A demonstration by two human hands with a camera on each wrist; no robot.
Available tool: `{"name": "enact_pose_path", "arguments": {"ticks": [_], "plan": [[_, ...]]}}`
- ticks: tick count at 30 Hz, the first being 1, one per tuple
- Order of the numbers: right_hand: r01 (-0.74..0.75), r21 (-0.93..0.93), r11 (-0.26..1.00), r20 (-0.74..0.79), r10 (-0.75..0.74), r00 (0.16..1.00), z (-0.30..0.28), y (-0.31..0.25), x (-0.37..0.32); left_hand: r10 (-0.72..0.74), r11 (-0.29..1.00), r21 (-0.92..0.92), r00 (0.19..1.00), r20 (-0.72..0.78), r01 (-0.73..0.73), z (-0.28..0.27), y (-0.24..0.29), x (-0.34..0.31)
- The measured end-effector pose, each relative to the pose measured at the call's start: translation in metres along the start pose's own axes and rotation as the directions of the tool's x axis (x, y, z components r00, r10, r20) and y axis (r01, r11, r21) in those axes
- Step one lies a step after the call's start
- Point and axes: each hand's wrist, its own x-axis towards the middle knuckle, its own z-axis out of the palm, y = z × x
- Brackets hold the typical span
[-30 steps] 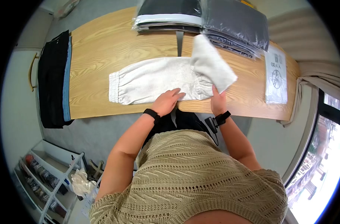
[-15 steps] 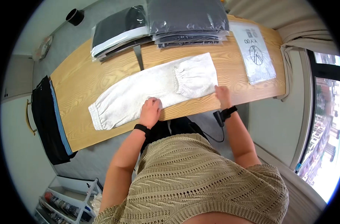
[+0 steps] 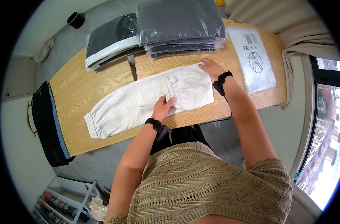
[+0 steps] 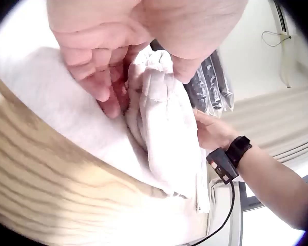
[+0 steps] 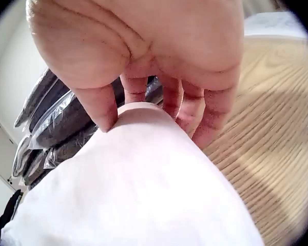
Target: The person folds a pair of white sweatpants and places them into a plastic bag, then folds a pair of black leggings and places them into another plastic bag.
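Pale grey-white sweatpants (image 3: pixel 129 99) lie lengthwise along the table, one elastic cuff (image 3: pixel 90 125) at the left end. Toward the right, a folded-back leg end with a gathered cuff (image 3: pixel 171 86) lies on top. At the front edge of this fold, my left hand (image 3: pixel 163 108) pinches the cloth; in the left wrist view a raised fold (image 4: pixel 161 110) sits between thumb and fingers. My right hand (image 3: pixel 211 68) holds the far right corner, and the right wrist view has the cloth between thumb (image 5: pixel 100 110) and fingers.
Two stacks of bagged dark garments (image 3: pixel 181 22) stand along the back of the table (image 3: pixel 74 86). A printed clear bag (image 3: pixel 254 61) lies at the right. Black trousers and blue cloth (image 3: pixel 46 123) hang over the left end.
The folded-back leg end has come down flat. My right hand has moved from the near right corner to the far one. The left hand has shifted right, onto the fold's front edge.
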Motion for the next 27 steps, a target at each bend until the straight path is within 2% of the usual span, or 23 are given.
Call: {"name": "enact_pose_path", "arguments": {"ticks": [2, 4, 6, 8, 12, 14, 15, 17, 18, 20, 21, 23, 24, 25, 26, 27], "plan": [[-0.052, -0.001, 0.999, 0.006, 0.052, 0.999, -0.002, 0.003, 0.004, -0.014, 1.0, 0.0, 1.0, -0.008, 0.014, 0.003, 0.014, -0.004], [-0.044, -0.019, 0.999, 0.039, 0.045, 0.998, -0.007, 0.0, 0.003, -0.003, 0.983, 0.181, 0.996, -0.086, 0.019, 0.007, 0.021, -0.006], [-0.033, -0.034, 0.999, 0.071, 0.035, 0.997, -0.012, -0.006, 0.0, 0.006, 0.983, 0.183, 0.996, -0.091, 0.011, 0.008, 0.025, -0.007], [-0.114, -0.088, 0.99, 0.119, 0.125, 0.985, -0.018, -0.017, -0.003, 0.014, 0.982, 0.189, 0.995, -0.096, 0.004, 0.007, 0.025, -0.007], [-0.111, -0.186, 0.976, 0.169, 0.143, 0.975, -0.025, -0.019, -0.002, -0.001, 0.983, 0.181, 0.997, -0.075, 0.015, 0.006, 0.02, -0.005], [-0.096, -0.034, 0.995, 0.21, 0.101, 0.972, -0.027, -0.013, -0.001, 0.0, 0.982, 0.191, 0.998, -0.059, 0.012, 0.006, 0.019, -0.004], [-0.094, -0.031, 0.995, 0.214, 0.098, 0.972, -0.027, -0.013, -0.003, -0.012, 0.974, 0.225, 0.999, -0.043, 0.022, 0.006, 0.022, -0.005], [-0.284, 0.23, 0.931, 0.219, 0.235, 0.947, -0.028, -0.012, -0.009, -0.026, 0.964, 0.263, 0.999, -0.031, 0.034, 0.005, 0.026, -0.008], [-0.284, 0.234, 0.93, 0.22, 0.234, 0.947, -0.027, -0.005, -0.008, -0.015, 0.958, 0.285, 1.0, -0.022, 0.02, 0.006, 0.029, -0.009], [-0.273, 0.501, 0.821, 0.3, 0.131, 0.945, -0.024, 0.016, 0.0, -0.004, 0.95, 0.311, 1.0, -0.01, 0.007, 0.007, 0.03, -0.01], [-0.274, 0.504, 0.819, 0.299, 0.132, 0.945, -0.024, 0.018, 0.003, -0.012, 0.952, 0.305, 1.0, -0.014, 0.015, 0.008, 0.028, -0.009], [-0.316, 0.393, 0.864, 0.245, 0.233, 0.941, -0.023, 0.025, 0.005, -0.023, 0.953, 0.301, 1.0, -0.01, 0.025, 0.009, 0.026, -0.007], [-0.323, 0.396, 0.859, 0.243, 0.241, 0.94, -0.021, 0.019, -0.001, -0.01, 0.932, 0.363, 1.0, -0.018, 0.016, 0.008, 0.019, -0.001], [-0.156, 0.188, 0.97, 0.018, 0.156, 0.988, -0.018, 0.007, -0.01, 0.002, 0.906, 0.423, 1.0, -0.024, 0.008, 0.007, 0.017, 0.001], [-0.028, -0.069, 0.997, -0.177, 0.015, 0.984, -0.012, -0.003, -0.024, -0.009, 0.905, 0.425, 1.0, -0.012, 0.013, 0.007, 0.013, 0.002], [-0.042, -0.067, 0.997, -0.178, 0.029, 0.984, -0.005, -0.003, -0.042, -0.03, 0.93, 0.367, 0.999, -0.024, 0.036, 0.009, 0.014, 0.003]]}}
